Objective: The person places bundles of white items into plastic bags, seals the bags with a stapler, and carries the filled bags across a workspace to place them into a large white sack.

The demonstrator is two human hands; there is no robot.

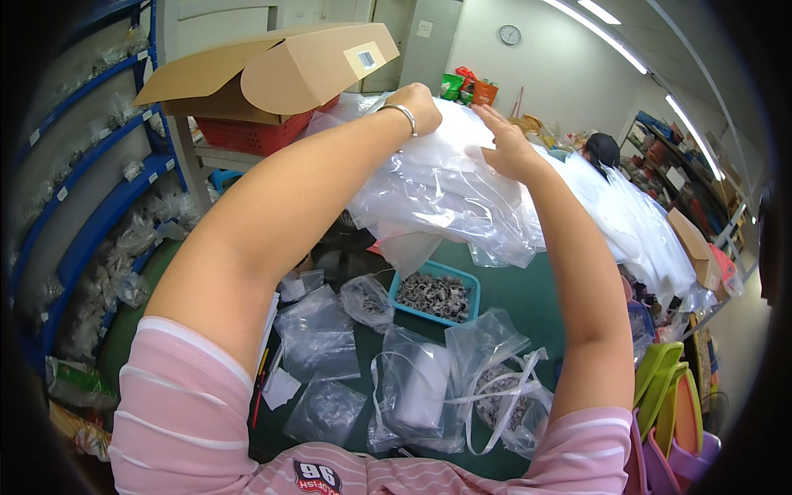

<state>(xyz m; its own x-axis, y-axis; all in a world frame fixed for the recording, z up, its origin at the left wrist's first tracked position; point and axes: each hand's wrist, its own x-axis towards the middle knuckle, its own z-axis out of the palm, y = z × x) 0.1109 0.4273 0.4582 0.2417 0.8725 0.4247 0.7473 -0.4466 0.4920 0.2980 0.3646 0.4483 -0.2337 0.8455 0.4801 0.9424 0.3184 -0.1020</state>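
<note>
Both my arms reach forward over a heap of see-through plastic bags (445,186) at the far side of the table. My left hand (415,107), with a metal bangle at its wrist, is closed in a fist at the heap's upper left. Its fingertips are turned away, so what they hold is hidden. My right hand (510,147) lies open over the heap's right part, fingers stretched forward and thumb apart. Below the heap stands a blue tray (477,299) full of small grey parts (433,295).
Nearer lie a bag of parts (368,301), flat plastic bags (318,338), a white roll in plastic (422,384) and a tied bag (503,404). A cardboard box (318,70) tops a red basket (247,134). Blue shelves (82,264) stand left, coloured bins (672,404) right.
</note>
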